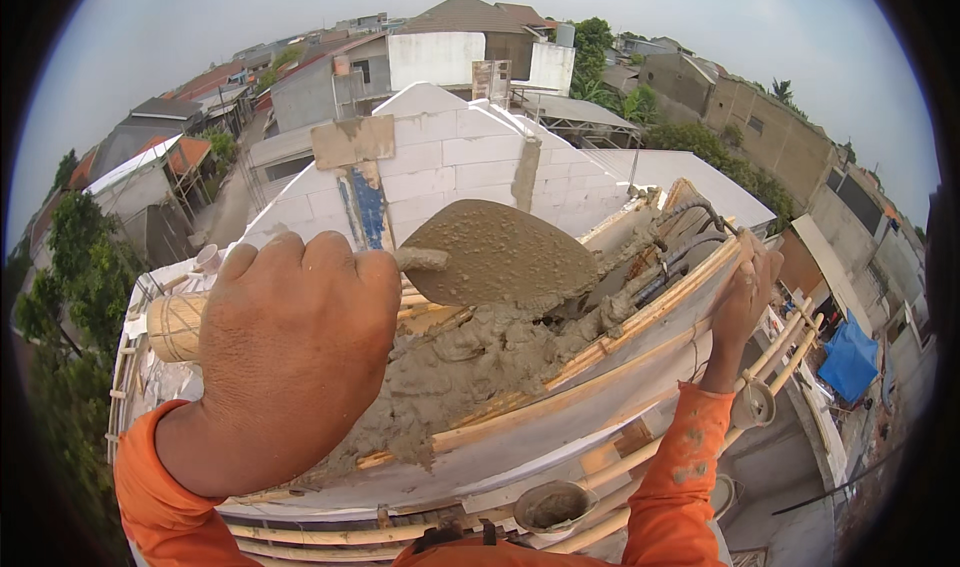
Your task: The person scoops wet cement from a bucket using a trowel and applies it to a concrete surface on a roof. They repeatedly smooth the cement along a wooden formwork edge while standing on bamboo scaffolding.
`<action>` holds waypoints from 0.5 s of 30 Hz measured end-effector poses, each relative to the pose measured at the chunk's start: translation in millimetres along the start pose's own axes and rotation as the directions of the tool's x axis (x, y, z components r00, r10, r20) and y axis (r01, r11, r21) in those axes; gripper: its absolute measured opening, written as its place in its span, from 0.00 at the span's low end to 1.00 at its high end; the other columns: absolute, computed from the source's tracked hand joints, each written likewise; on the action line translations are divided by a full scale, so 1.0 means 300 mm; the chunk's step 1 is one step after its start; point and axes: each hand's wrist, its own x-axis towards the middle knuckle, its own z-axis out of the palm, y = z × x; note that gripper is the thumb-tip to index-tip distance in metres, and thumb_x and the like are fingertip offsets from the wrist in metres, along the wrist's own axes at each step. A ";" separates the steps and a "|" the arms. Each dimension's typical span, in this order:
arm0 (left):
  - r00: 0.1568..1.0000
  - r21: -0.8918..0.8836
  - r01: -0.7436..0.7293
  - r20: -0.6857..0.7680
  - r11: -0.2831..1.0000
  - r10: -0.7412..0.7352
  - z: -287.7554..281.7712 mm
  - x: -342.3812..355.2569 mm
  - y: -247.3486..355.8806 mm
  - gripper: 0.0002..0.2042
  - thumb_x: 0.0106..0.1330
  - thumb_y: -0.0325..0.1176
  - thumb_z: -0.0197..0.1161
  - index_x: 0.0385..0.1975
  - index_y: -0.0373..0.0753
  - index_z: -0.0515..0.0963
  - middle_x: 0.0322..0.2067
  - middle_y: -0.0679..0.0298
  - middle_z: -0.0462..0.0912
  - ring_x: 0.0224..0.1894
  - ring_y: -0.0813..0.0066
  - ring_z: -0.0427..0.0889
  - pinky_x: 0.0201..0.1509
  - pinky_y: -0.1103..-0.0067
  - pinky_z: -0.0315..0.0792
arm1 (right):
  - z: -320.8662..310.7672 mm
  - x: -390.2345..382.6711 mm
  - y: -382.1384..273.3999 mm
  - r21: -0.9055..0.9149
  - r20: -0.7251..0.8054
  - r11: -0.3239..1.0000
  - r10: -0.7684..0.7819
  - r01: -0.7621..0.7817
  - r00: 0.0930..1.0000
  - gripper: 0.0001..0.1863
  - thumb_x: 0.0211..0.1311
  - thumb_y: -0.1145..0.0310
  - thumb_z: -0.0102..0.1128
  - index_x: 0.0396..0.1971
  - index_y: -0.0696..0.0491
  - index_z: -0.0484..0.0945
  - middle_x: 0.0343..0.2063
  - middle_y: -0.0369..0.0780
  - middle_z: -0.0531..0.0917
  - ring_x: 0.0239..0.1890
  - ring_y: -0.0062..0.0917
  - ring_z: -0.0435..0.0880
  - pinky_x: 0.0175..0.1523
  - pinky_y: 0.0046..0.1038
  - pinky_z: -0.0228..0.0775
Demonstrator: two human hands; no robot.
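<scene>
My left hand (300,337) is wrapped round the wooden handle (178,327) of a bricklayer's trowel. The mortar-smeared blade of the trowel (500,252) hangs over wet grey concrete (480,357), its tip near the mix. The concrete is heaped along a sloping wooden form on top of the wall and spills over its near edge. Twisted steel bars (690,229) stick out at the form's upper right end. There my right hand (745,287) grips the top end of the form board (640,319); its fingertips are partly hidden.
Below me, a bucket of mortar (553,507) sits by bamboo scaffold poles (790,352). Another bucket (753,405) is by my right forearm. Beyond stands a white block gable wall (450,157). A blue tarp (850,357) lies far below at right, amid roofs and a steep drop.
</scene>
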 end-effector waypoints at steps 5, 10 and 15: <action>0.985 0.028 -0.174 -0.005 0.984 0.175 0.039 0.095 0.078 0.04 0.47 0.28 0.60 0.19 0.40 0.71 0.19 0.63 0.70 0.26 0.68 0.73 0.35 0.70 0.67 | 0.009 -0.005 0.019 -0.062 -0.006 0.998 0.013 -0.013 1.000 0.23 0.68 0.57 0.42 0.48 0.61 0.76 0.39 0.43 0.72 0.47 0.32 0.68 0.56 0.31 0.57; 0.923 0.146 -0.107 -0.354 0.983 0.153 0.099 0.286 -0.041 0.06 0.48 0.28 0.64 0.22 0.38 0.73 0.21 0.63 0.70 0.27 0.68 0.72 0.36 0.72 0.68 | -0.031 0.007 -0.016 -0.185 0.016 0.983 -0.010 0.013 1.000 0.23 0.68 0.60 0.39 0.47 0.62 0.76 0.37 0.43 0.73 0.42 0.31 0.70 0.52 0.30 0.60; 0.909 0.017 0.046 -0.415 0.999 -0.035 0.207 0.174 -0.364 0.13 0.48 0.24 0.70 0.32 0.35 0.74 0.27 0.61 0.74 0.34 0.69 0.76 0.41 0.73 0.71 | 0.018 -0.005 -0.015 0.043 -0.024 0.994 0.098 -0.097 0.995 0.26 0.72 0.56 0.36 0.48 0.62 0.76 0.40 0.43 0.75 0.45 0.27 0.74 0.52 0.28 0.68</action>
